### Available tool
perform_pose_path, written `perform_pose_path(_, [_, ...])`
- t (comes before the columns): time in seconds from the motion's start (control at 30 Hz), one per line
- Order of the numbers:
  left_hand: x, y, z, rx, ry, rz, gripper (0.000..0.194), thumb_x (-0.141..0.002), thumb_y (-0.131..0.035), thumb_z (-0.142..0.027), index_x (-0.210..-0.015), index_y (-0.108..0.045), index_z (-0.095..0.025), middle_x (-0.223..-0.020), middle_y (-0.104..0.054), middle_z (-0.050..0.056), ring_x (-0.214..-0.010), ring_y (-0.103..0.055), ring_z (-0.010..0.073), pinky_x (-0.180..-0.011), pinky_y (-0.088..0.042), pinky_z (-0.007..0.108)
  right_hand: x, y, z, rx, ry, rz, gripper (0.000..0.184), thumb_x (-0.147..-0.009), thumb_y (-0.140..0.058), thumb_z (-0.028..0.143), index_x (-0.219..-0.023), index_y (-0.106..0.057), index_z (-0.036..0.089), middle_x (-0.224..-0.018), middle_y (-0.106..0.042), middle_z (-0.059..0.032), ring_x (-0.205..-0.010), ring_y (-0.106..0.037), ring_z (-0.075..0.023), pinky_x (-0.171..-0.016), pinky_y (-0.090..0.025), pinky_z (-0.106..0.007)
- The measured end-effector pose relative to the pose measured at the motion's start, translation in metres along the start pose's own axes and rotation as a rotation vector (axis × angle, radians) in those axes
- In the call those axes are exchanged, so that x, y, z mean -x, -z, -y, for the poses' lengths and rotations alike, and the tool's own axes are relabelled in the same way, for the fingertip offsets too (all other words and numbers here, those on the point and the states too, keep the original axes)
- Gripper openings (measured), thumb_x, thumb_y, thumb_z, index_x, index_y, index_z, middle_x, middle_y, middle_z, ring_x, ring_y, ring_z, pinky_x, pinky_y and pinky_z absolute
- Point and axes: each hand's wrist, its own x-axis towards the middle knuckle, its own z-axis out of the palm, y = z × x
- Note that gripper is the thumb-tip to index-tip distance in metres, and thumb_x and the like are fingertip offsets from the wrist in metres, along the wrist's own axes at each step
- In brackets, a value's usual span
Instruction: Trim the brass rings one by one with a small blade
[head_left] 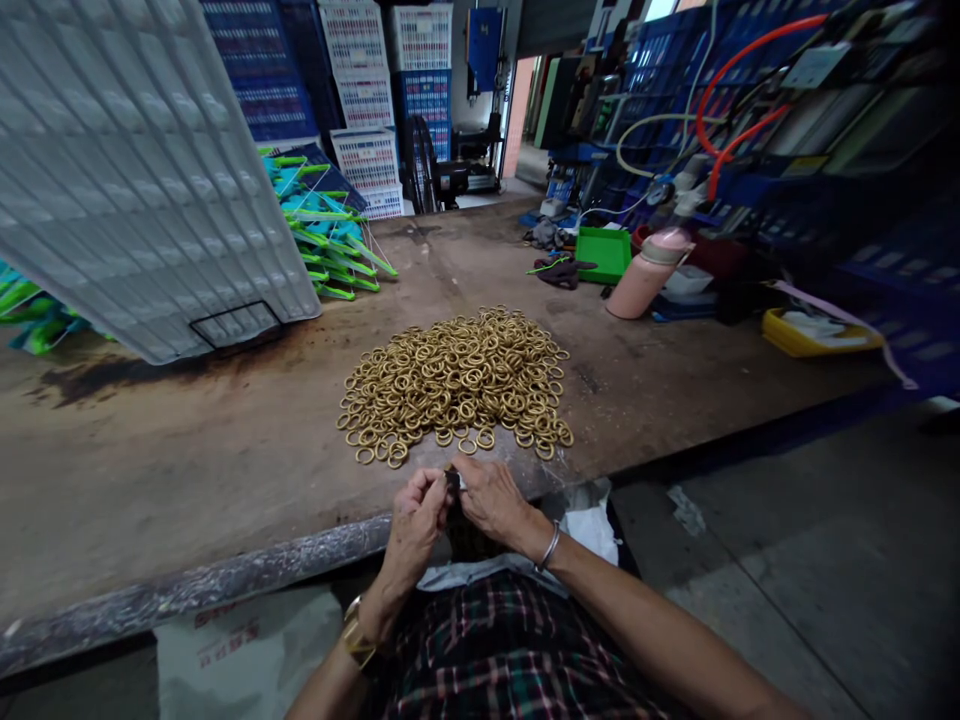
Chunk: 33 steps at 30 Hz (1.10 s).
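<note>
Your left hand and right hand close together at the table edge, fingers pinching a small dark part between them, pile of gold rings at twelve o'clock, pink bottle at two o'clock.

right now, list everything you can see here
rings: one big heap, brass gold, middle of the table
table: one, brown, stained
white panel: one, leaning, far left
green parts: a pile, behind the panel
crates: stacks, white and blue, far back
bottle: one, pink, far right
green tray: one, beside the bottle
yellow tray: one, right edge
hoses: red, upper right
dark piece: one, small, pinched between both hands
left hand: watch on wrist
right hand: bangle on wrist
</note>
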Motion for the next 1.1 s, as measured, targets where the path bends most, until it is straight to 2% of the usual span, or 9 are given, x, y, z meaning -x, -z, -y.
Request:
perform_pose_path(0.2, [0.001, -0.001, 0.0, -0.019, -0.029, -0.002, 0.034, -0.07, -0.056, -0.05, -0.072, -0.048, -0.017, -0.045, -0.04, -0.009, -0.035, -0.029, 0.0039, -0.037, -0.023, 0.017, 0.0, 0.004, 0.002, 0.018, 0.005, 0.047, 0.021, -0.081, -0.037, 0.016, -0.098, -0.048, 0.016, -0.087, -0.062, -0.0069, -0.076, -0.056, -0.0176, -0.062, -0.029, -0.026])
perform_pose_path(0.5, [-0.001, 0.0, 0.004, -0.07, -0.084, -0.003, 0.034, -0.072, -0.054, -0.05, -0.071, -0.048, -0.017, -0.045, -0.039, -0.009, -0.036, -0.029, 0.0043, -0.038, -0.022, 0.017, -0.002, -0.001, 0.001, 0.053, -0.001, 0.044, 0.021, -0.082, -0.037, 0.017, -0.1, -0.047, 0.017, -0.086, -0.063, -0.0071, -0.075, -0.057, -0.0179, -0.061, -0.03, -0.027])
perform_pose_path(0.63, [0.01, -0.002, -0.002, -0.068, -0.091, 0.079, 0.034, -0.073, -0.055, -0.049, -0.065, -0.048, -0.017, -0.042, -0.039, -0.008, -0.037, -0.031, 0.0042, -0.038, -0.024, 0.017, -0.005, 0.0, -0.01, 0.106, -0.086, 0.039, 0.025, -0.079, -0.039, 0.015, -0.103, -0.046, 0.015, -0.086, -0.063, -0.0084, -0.077, -0.057, -0.0189, -0.062, -0.031, -0.026])
perform_pose_path(0.77, [0.014, -0.005, -0.005, 0.151, 0.021, 0.181, 0.03, -0.073, -0.058, -0.045, -0.07, -0.05, -0.016, -0.053, -0.049, -0.005, -0.038, -0.035, 0.0039, -0.037, -0.027, 0.017, -0.01, 0.002, -0.02, 0.122, -0.185, -0.03, 0.026, -0.08, -0.039, 0.015, -0.105, -0.045, 0.017, -0.087, -0.064, -0.0083, -0.076, -0.058, -0.0186, -0.061, -0.031, -0.026])
perform_pose_path(0.93, [0.004, -0.002, 0.001, 0.406, 0.081, 0.135, 0.029, -0.07, -0.063, -0.041, -0.07, -0.05, -0.015, -0.072, -0.06, 0.003, -0.048, -0.047, 0.0066, -0.038, -0.033, 0.017, -0.012, 0.0, -0.019, 0.13, -0.201, -0.071, 0.028, -0.085, -0.039, 0.023, -0.112, -0.041, 0.018, -0.092, -0.062, -0.0088, -0.079, -0.058, -0.0205, -0.064, -0.033, -0.028])
perform_pose_path(1.0, [0.002, 0.001, 0.001, 0.459, 0.099, 0.131, 0.027, -0.068, -0.065, -0.037, -0.071, -0.049, -0.016, -0.072, -0.061, 0.004, -0.05, -0.05, 0.0085, -0.037, -0.034, 0.017, -0.013, 0.0, -0.018, 0.14, -0.221, -0.046, 0.029, -0.084, -0.041, 0.023, -0.112, -0.041, 0.018, -0.095, -0.062, -0.01, -0.081, -0.057, -0.0214, -0.065, -0.034, -0.029])
perform_pose_path(1.1, [0.001, 0.005, -0.002, 0.548, 0.172, 0.158, 0.024, -0.068, -0.064, -0.031, -0.083, -0.053, -0.016, -0.069, -0.059, 0.002, -0.052, -0.051, 0.0095, -0.038, -0.035, 0.017, -0.015, 0.0, -0.017, 0.144, -0.238, -0.023, 0.03, -0.082, -0.04, 0.017, -0.113, -0.042, 0.018, -0.1, -0.06, -0.0114, -0.082, -0.057, -0.0214, -0.067, -0.035, -0.03])
